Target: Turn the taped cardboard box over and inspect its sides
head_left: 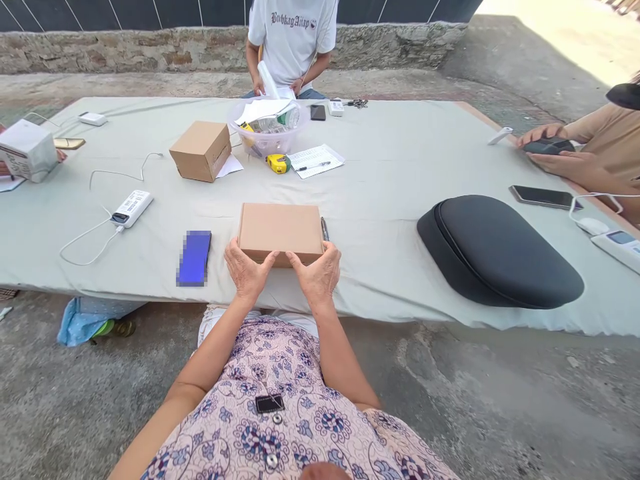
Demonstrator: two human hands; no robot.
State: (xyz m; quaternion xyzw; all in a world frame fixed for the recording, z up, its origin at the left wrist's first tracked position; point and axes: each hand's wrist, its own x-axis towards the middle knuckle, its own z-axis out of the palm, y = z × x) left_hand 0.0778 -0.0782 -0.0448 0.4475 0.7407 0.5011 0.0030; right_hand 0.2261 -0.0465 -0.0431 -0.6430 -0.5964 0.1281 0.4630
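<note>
A flat, closed cardboard box [281,227] rests on the cloth-covered table right in front of me. My left hand [247,270] grips its near left corner, the thumb along the front face and the fingers around the side. At the near right corner my right hand [319,270] holds it the same way, with the two thumb tips close together. Just past the box's right side lies a dark pen [325,229], partly hidden. To the left of my hands is a phone [195,259] with a blue, pixelated screen.
A taller cardboard box [200,150], a plastic basket [267,140], a yellow tape measure [278,163] and a paper sheet [320,160] stand farther back. A white power bank [131,208] with cable lies left, a black case [500,250] right. Other people sit around the table.
</note>
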